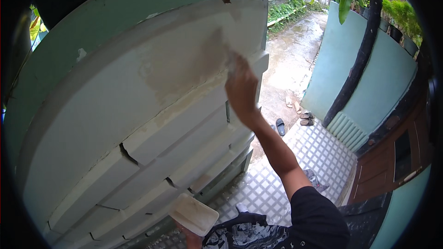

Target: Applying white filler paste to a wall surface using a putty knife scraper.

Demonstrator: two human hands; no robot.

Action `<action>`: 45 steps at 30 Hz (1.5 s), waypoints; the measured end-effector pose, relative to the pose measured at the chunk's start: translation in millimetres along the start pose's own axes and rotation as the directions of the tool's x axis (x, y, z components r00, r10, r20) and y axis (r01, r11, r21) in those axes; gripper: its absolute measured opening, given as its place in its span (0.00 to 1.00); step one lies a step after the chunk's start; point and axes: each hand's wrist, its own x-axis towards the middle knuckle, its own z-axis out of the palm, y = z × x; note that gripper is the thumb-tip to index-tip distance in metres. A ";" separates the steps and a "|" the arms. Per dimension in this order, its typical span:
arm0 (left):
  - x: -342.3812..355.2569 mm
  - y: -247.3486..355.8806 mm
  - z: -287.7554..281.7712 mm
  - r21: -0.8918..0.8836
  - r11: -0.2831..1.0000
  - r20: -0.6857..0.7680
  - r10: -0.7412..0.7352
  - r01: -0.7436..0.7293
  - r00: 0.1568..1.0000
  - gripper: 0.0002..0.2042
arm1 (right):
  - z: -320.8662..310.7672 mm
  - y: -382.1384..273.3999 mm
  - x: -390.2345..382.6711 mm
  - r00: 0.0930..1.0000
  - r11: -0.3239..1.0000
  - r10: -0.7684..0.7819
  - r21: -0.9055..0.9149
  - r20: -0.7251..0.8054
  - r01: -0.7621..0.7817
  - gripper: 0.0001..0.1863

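Note:
My right hand (242,85) is raised to the wall, its fingers closed around what looks like a paintbrush (227,51), smeared by motion. The brush is against or close to the upper pale panel of the wall (101,92). Around and left of it spreads a damp, darker beige patch (170,67). Low in front of my body, my left hand (191,239) grips a cream-white rectangular tub (196,213) with rounded corners. The tub is tilted beside the wall's lower ledges, and most of the left hand is hidden under it. What the tub holds is hard to make out.
Stepped ledges (184,115) with dark gaps jut from the wall below the panel. Sandals (280,127) lie where the tiled floor (318,152) meets a wet path (295,50). A dark slanted post (353,78), a light-green wall (318,71) and a brown door (392,157) stand right.

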 end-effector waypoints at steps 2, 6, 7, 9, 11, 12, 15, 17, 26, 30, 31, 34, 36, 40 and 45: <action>2.5 -3.0 7.3 -0.003 1.000 0.010 0.004 -0.004 1.000 0.40 | -8.3 -4.9 2.9 1.000 0.994 -0.031 0.107 0.002 0.031 0.20; 1.4 -4.5 14.9 -0.005 1.000 0.029 0.018 -0.018 0.999 0.40 | -22.6 30.1 42.7 0.983 0.974 0.173 0.157 -0.063 -0.162 0.11; 3.6 -3.5 20.3 -0.003 1.000 0.029 0.025 -0.025 0.999 0.40 | -20.9 46.0 58.3 0.965 0.979 0.204 0.018 -0.167 -0.204 0.12; 11.2 -1.4 31.7 -0.003 0.999 0.031 0.040 -0.040 0.999 0.40 | -23.2 61.7 83.2 0.938 0.954 0.289 -0.025 -0.191 -0.298 0.17; 13.0 -0.6 35.9 -0.005 0.999 0.031 0.050 -0.049 0.998 0.40 | -13.4 70.0 95.4 0.951 0.975 0.221 0.009 -0.216 -0.224 0.20; 13.9 -0.5 37.9 -0.009 0.999 0.019 0.049 -0.049 0.999 0.40 | -8.0 69.8 93.7 0.952 0.975 0.220 0.014 -0.213 -0.222 0.20; 18.1 -1.5 43.5 -0.024 0.998 -0.019 0.050 -0.050 0.999 0.40 | 6.3 26.5 77.8 0.985 0.991 0.132 -0.014 -0.112 -0.134 0.26; 19.7 -2.3 45.4 -0.033 0.998 -0.049 0.054 -0.056 0.997 0.39 | 13.5 -12.1 49.6 0.999 0.999 0.003 0.049 -0.043 -0.001 0.27; -1.1 4.1 44.0 -0.075 0.994 -0.211 0.064 -0.082 0.975 0.38 | -2.1 -48.5 17.6 1.000 0.897 0.010 0.442 -0.010 -0.005 0.21; -12.2 5.5 41.0 -0.105 0.990 -0.273 0.066 -0.097 0.960 0.37 | 5.4 -43.6 42.4 0.993 0.994 0.025 0.109 -0.114 -0.013 0.24; -13.2 7.2 39.7 -0.109 0.989 -0.285 0.064 -0.099 0.956 0.37 | 10.4 -51.8 43.4 0.978 0.993 -0.112 0.008 -0.176 0.115 0.22; -24.8 -24.2 -24.9 -0.159 0.984 -0.302 0.032 -0.083 0.953 0.44 | 16.6 -117.2 25.2 0.995 0.972 -0.089 0.220 0.038 0.079 0.24; -22.0 -23.4 -22.7 -0.152 0.985 -0.300 0.033 -0.082 0.953 0.42 | 18.9 -141.9 11.1 0.954 0.911 -0.297 0.287 -0.037 0.295 0.25; -21.6 -9.7 -13.3 -0.114 0.986 -0.328 0.080 -0.123 0.941 0.34 | 7.5 -148.9 -14.6 0.955 0.829 -0.296 0.503 0.027 0.243 0.28; -31.4 9.0 -10.5 -0.130 0.976 -0.393 0.109 -0.172 0.913 0.34 | -2.3 -53.4 3.2 0.920 0.932 0.361 0.099 -0.153 -0.349 0.24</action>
